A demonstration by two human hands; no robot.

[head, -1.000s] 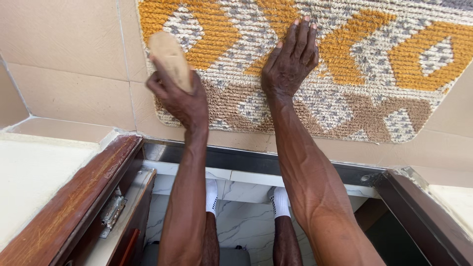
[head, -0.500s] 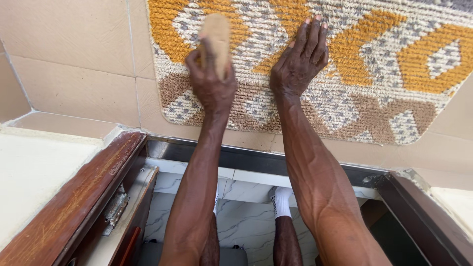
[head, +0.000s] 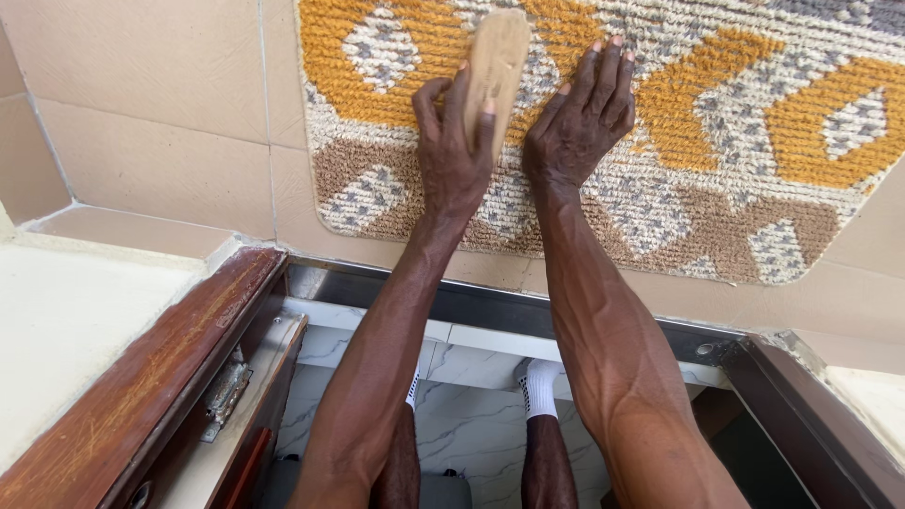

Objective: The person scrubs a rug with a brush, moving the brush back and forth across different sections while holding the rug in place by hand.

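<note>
Single head-worn view, aimed steeply downward and forward across a doorway threshold (head: 490, 311). Close range: both forearms fill the centre, patterned woven mat (head: 716, 123) on beige floor tiles (head: 151, 141) at top, wooden door frame (head: 141, 377) at lower left.

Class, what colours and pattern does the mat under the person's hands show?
The mat has mustard-yellow, brown and grey-and-white diamond and zigzag shapes, seen in the head view.

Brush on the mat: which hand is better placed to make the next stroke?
Left. The left hand already grips the brush on the mat, while the right hand lies flat, pinning the mat down.
</note>
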